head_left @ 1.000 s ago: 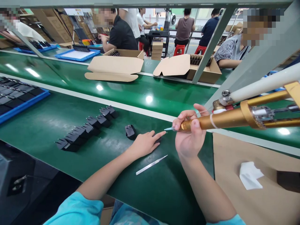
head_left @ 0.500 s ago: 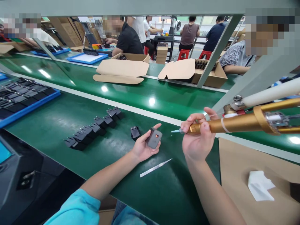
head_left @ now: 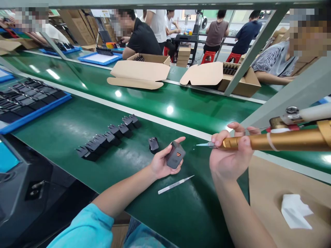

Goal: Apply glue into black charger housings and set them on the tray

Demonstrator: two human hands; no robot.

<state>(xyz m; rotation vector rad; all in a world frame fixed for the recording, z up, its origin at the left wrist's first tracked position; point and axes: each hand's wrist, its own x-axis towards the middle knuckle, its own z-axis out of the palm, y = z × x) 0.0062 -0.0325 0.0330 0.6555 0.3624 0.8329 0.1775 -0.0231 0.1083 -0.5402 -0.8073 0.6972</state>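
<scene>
My left hand [head_left: 162, 162] grips a small dark grey plug-like part [head_left: 176, 155] with an orange mark, lifted a little above the green belt [head_left: 77, 131]. My right hand [head_left: 230, 156] is wrapped round the front of a gold dispensing tool [head_left: 274, 140]. The tool's thin pale tip [head_left: 204, 144] points left, a short gap from the held part. One loose black part [head_left: 153, 144] sits on the belt just left of my left hand. A row of several black parts [head_left: 108, 137] lies further left.
A slim metal pick [head_left: 176, 184] lies on the belt below my hands. A blue tray [head_left: 38, 112] of black parts is at the left, a cardboard sheet [head_left: 271, 193] with a white wipe [head_left: 296, 210] at the right. Open cartons and several workers line the far side.
My left hand lay flat on the belt a second ago; it has since picked up the grey part and turned it toward the tool tip. The right hand has kept hold of the tool.
</scene>
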